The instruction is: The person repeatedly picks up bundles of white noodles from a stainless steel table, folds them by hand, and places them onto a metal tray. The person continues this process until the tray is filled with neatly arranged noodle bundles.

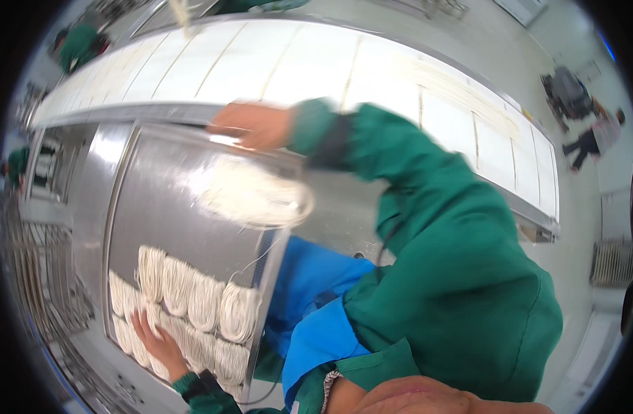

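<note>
A metal tray (177, 202) with a perforated-looking bottom lies before me. Rows of looped noodle bundles (202, 302) fill its near part. My left hand (160, 344) rests palm down on the bundles, fingers apart and holding nothing. At the tray's far rim, beside the conveyor edge, is my right hand (254, 124), blurred. I cannot tell whether its fingers grip anything. Just this side of it a larger, blurred noodle bundle (252, 196) appears over the tray and reaches past its right rim. A loose strand (257, 261) trails below that bundle.
A long white conveyor belt (306, 67) with dark cross lines runs beyond the tray, with noodle strands (466, 93) on its right part. People in green (78, 46) stand at the far left. Another person (603, 132) is beside a wheeled cart (570, 93) at right. Metal racks (42, 274) stand at left.
</note>
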`<state>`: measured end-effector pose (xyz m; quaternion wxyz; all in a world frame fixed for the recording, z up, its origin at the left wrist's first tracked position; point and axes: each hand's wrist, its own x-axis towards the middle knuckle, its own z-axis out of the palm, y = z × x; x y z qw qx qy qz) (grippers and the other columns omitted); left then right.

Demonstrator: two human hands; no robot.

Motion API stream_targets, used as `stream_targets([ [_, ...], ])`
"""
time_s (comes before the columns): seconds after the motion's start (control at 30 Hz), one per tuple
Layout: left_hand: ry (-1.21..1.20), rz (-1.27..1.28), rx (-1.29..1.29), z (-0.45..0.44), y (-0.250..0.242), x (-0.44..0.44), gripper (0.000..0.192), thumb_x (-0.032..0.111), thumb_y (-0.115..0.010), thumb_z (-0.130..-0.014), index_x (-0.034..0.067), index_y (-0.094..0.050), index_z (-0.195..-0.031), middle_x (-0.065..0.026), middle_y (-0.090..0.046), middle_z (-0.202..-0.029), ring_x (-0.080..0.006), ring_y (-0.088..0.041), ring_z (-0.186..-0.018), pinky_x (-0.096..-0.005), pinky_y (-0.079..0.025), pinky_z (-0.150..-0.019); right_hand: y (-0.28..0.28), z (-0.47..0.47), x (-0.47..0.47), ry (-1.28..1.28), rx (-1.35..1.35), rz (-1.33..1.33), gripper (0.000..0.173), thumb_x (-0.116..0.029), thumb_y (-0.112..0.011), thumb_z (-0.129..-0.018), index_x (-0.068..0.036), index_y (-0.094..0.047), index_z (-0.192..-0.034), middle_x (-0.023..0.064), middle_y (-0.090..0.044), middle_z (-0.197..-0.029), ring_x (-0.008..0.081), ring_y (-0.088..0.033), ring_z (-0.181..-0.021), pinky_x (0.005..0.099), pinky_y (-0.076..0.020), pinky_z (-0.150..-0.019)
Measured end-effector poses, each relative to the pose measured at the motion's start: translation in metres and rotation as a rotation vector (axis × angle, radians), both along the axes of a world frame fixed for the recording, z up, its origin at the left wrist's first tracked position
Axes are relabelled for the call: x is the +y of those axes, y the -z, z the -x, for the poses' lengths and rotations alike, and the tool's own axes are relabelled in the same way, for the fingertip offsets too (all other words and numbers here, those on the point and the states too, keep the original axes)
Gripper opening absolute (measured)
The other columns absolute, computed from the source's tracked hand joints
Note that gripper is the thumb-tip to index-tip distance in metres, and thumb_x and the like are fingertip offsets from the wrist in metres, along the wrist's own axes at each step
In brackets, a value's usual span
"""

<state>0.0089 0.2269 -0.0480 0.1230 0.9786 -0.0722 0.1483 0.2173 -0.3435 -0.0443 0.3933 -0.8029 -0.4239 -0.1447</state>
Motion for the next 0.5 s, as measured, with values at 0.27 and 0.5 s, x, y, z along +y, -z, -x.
stream_targets([
  [0.27, 0.002, -0.334, 0.017, 0.037, -0.070, -0.057, 0.042, -0.004, -0.051, -0.092, 0.003, -0.062, -0.132, -0.0207, -0.047, -0.154, -0.0415, -0.039, -0.147, -0.0512, -0.033, -0.119, 0.054, 0.338, -0.595, 1.380, 0.707, 0.875, 0.097, -0.050, -0.071, -0.087, -0.007, -0.027, -0.162, 0.0195, -0.024, -0.169, 0.0339, -0.021, -0.157, 0.0417, -0.0190, -0.128],
  [0.5, 0.160, -0.374, -0.224, 0.001, -0.142, -0.170, 0.035, -0.012, -0.059, -0.081, 0.005, -0.069, -0.110, -0.0158, -0.060, -0.139, -0.0394, -0.047, -0.140, -0.0473, -0.041, -0.114, 0.133, 0.381, -0.817, 1.441, 0.539, 0.986, 0.073, -0.038, -0.077, -0.084, -0.002, -0.054, -0.143, 0.0212, -0.053, -0.149, 0.0373, -0.046, -0.141, 0.0444, -0.0338, -0.121],
])
